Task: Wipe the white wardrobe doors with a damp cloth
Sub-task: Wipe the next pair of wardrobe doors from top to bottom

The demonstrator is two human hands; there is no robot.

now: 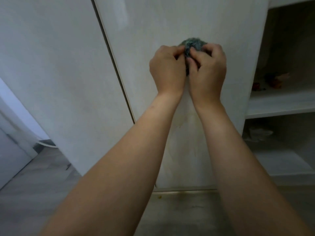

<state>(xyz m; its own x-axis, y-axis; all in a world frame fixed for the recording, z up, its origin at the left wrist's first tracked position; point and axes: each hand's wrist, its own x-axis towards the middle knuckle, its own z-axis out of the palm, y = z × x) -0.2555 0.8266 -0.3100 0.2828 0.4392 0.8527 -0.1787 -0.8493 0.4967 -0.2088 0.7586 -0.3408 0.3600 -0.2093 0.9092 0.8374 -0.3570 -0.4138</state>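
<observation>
Two white wardrobe doors fill the view: the left door and the right door, split by a dark gap. A bunched grey-green cloth is in front of the right door at mid height. My left hand pinches its left side with curled fingers. My right hand grips its right side, thumb and fingers curled round it. Most of the cloth is hidden behind both hands. Whether the cloth touches the door I cannot tell.
Open white shelves stand to the right, with small orange and dark items on one and a crumpled clear bag below. Grey floor lies beneath. A pale door or wall is at far left.
</observation>
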